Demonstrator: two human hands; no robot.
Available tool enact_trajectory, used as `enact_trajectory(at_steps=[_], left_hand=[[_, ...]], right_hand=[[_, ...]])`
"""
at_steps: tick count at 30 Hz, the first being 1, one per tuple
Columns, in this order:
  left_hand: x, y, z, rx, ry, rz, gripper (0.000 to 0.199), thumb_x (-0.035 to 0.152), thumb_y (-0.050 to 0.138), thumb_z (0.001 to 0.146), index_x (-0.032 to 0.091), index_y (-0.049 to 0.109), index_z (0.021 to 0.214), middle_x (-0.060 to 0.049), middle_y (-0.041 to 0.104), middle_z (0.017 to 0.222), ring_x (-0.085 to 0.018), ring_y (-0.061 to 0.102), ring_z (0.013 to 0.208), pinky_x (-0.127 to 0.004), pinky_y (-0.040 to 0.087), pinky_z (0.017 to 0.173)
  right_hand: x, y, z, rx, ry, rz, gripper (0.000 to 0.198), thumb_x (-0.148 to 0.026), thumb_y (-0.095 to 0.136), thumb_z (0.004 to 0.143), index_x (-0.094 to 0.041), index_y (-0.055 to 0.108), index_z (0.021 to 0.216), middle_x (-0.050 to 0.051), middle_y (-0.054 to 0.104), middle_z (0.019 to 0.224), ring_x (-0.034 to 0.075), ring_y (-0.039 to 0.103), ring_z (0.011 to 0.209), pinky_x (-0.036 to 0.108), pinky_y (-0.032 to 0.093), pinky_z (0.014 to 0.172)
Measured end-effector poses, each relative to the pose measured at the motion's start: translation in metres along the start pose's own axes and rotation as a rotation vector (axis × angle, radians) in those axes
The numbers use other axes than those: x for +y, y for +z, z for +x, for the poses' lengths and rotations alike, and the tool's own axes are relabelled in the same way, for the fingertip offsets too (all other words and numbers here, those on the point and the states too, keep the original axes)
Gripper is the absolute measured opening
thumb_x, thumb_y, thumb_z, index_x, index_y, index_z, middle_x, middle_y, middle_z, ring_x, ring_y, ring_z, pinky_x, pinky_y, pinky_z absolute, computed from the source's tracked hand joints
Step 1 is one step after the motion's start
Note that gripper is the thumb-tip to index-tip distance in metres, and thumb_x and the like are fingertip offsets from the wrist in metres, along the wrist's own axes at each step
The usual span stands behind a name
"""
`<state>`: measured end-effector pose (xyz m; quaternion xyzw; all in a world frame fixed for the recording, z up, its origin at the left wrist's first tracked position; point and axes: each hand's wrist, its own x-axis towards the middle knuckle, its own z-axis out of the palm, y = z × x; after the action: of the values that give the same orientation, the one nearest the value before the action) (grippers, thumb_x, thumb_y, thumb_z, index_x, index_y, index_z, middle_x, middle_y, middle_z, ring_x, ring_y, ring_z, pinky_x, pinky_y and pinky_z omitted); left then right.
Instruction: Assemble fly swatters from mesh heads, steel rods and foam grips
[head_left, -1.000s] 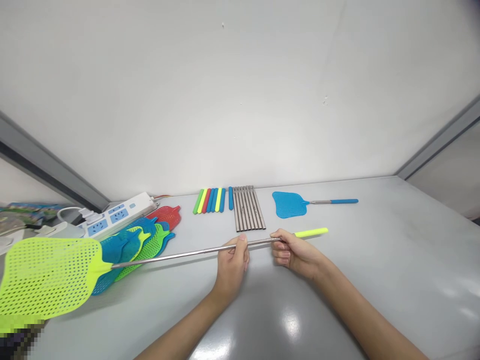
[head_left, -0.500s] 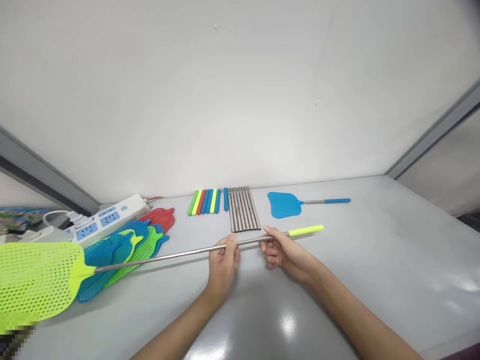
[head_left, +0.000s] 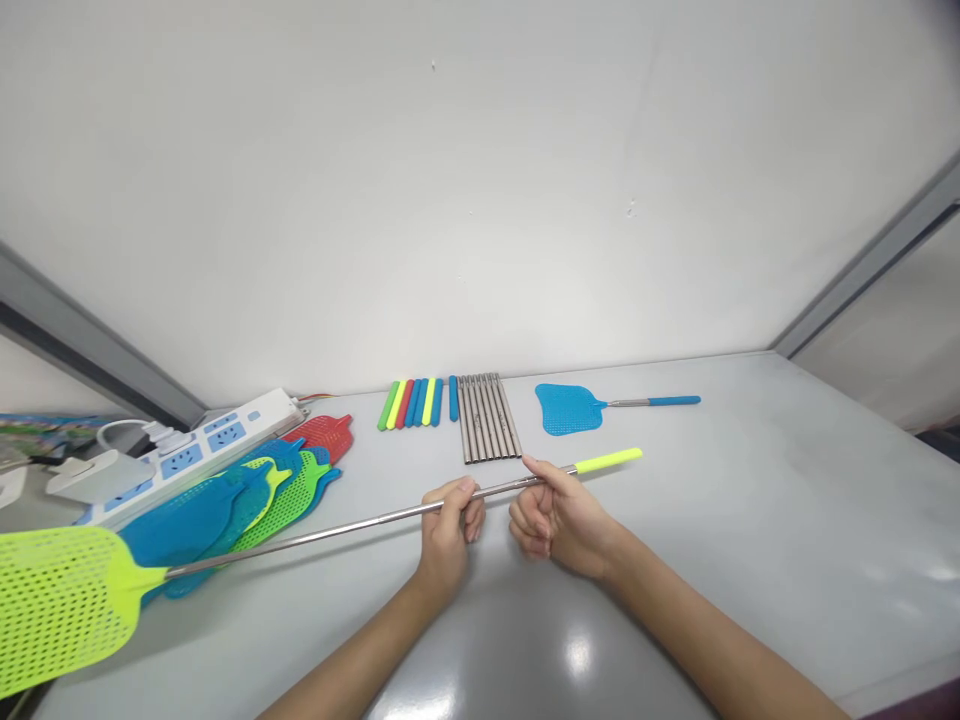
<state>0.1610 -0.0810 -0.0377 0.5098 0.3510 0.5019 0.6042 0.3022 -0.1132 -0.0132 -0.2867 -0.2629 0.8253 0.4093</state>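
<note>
A fly swatter [head_left: 337, 529] with a yellow mesh head, a long extended metal rod and a yellow grip slants across the front of me. Its head is at the far left, cut by the frame edge. Around the middle of the rod my left hand [head_left: 448, 528] is closed. My right hand [head_left: 559, 515] grips the rod close to the yellow grip, thumb on top and fingers curled below. Beyond my hands lie several metal rods [head_left: 487, 420] side by side. Left of them is a row of coloured grips [head_left: 410, 404]. A finished-looking blue fly swatter [head_left: 574, 410] rests to the right.
Several loose mesh swatter heads [head_left: 300, 490] in blue, green and red overlap on the left of the grey table [head_left: 720, 520]. Behind them lies a white power strip [head_left: 259, 418] with plugs in it. A pale wall [head_left: 480, 200] rises along the table's back edge.
The yellow swatter's head has swung lower and to the left, uncovering more of the power strip and blue heads. Both hands still hold the rod; the right hand's fingers have dropped slightly.
</note>
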Motion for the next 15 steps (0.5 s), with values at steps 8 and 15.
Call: enact_trajectory(at_steps=[8, 15], left_hand=[[0.0008, -0.0015, 0.0008, -0.066, 0.008, -0.065, 0.039, 0.029, 0.036, 0.077, 0.019, 0.030, 0.040, 0.005, 0.027, 0.035, -0.008, 0.030, 0.034, -0.024, 0.024, 0.039], [-0.0033, -0.0028, -0.0013, -0.061, 0.000, -0.051, 0.041, 0.027, 0.038, 0.077, 0.018, 0.029, 0.039, 0.005, 0.023, 0.036, -0.008, 0.028, 0.036, -0.024, 0.021, 0.038]], right_hand=[[0.0060, 0.0021, 0.0012, -0.025, 0.000, -0.025, 0.053, -0.049, 0.033, 0.078, -0.015, 0.040, 0.038, -0.003, 0.027, 0.037, 0.008, 0.032, 0.039, 0.023, 0.016, 0.041], [0.0084, 0.0029, 0.0021, -0.032, -0.015, -0.037, 0.048, -0.037, 0.036, 0.079, -0.016, 0.035, 0.036, -0.004, 0.028, 0.037, 0.007, 0.032, 0.037, 0.023, 0.021, 0.043]])
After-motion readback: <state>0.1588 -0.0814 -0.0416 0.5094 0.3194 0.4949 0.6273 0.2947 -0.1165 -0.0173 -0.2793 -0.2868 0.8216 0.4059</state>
